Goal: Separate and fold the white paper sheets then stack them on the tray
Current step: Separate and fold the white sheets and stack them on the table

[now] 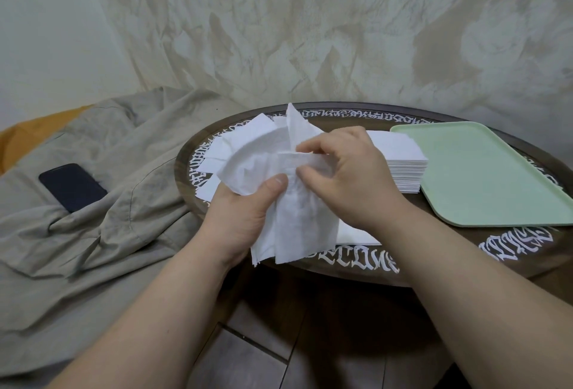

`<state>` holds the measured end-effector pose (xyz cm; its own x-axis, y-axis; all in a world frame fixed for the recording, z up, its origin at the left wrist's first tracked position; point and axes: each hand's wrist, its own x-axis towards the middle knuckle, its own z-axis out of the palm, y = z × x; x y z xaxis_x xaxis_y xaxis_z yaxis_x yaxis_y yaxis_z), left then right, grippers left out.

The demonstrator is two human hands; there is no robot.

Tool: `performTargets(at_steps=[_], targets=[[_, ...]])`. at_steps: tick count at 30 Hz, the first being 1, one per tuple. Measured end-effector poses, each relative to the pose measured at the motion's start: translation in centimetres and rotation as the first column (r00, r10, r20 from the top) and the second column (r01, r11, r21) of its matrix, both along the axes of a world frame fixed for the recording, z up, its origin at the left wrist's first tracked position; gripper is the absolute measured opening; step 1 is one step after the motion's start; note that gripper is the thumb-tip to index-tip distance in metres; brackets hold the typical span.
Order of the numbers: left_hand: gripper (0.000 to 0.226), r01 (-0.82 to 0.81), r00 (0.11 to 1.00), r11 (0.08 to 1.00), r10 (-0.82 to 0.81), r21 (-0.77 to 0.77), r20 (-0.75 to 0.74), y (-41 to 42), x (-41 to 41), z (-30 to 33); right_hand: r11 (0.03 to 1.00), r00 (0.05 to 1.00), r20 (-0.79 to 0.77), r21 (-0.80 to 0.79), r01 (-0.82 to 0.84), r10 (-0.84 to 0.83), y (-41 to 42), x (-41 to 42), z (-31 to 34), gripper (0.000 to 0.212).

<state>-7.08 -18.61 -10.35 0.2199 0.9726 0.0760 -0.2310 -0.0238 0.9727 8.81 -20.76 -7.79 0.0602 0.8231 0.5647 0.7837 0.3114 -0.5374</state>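
A limp white paper sheet (pixel 294 221) hangs above the near edge of the round dark table (pixel 356 264). My left hand (pixel 245 218) grips its left side, thumb on top. My right hand (pixel 344 178) pinches its upper layers between fingers and thumb, pulling them apart. Behind my hands lies a loose spread of white sheets (pixel 242 147). A neat thick stack of white sheets (pixel 400 165) sits to the right, partly hidden by my right hand. The pale green tray (pixel 483 178) lies at the right with nothing on it.
The table carries white lettering around its rim. A rumpled beige cloth (pixel 102 202) covers the surface at the left, with a dark phone (pixel 73 187) lying on it. A patterned wall stands close behind. Dark tiled floor shows below the table.
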Motion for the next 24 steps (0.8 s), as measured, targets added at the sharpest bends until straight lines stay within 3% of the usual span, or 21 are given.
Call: performTargets(at_steps=[2, 6, 12, 21, 24], targets=[[0.037, -0.027, 0.999, 1.000, 0.027, -0.009, 0.019, 0.1, -0.2, 0.1, 0.998, 1.000, -0.005, -0.052, -0.025, 0.025, -0.1, 0.0, 0.3, 0.002], [0.033, -0.011, 0.998, 0.999, 0.014, -0.045, 0.069, 0.1, -0.1, 0.4, 0.976, 0.972, -0.211, -0.166, -0.144, 0.108, -0.6, 0.0, 0.2, 0.017], [0.017, -0.052, 0.997, 0.996, 0.056, -0.074, 0.054, 0.1, 0.0, 0.5, 0.961, 0.936, -0.339, -0.215, -0.171, 0.091, -0.7, 0.5, 0.1, 0.024], [0.015, -0.207, 0.973, 0.965, 0.220, -0.158, 0.070, 0.3, -0.4, 1.1, 0.943, 0.798, -0.597, -0.307, -0.129, -0.085, -0.1, 2.0, -0.6, 0.009], [0.013, -0.234, 0.969, 0.959, 0.244, -0.159, 0.042, 0.4, -0.5, 1.1, 0.951, 0.772, -0.630, -0.284, -0.125, -0.087, -0.2, 2.3, -0.7, 0.015]])
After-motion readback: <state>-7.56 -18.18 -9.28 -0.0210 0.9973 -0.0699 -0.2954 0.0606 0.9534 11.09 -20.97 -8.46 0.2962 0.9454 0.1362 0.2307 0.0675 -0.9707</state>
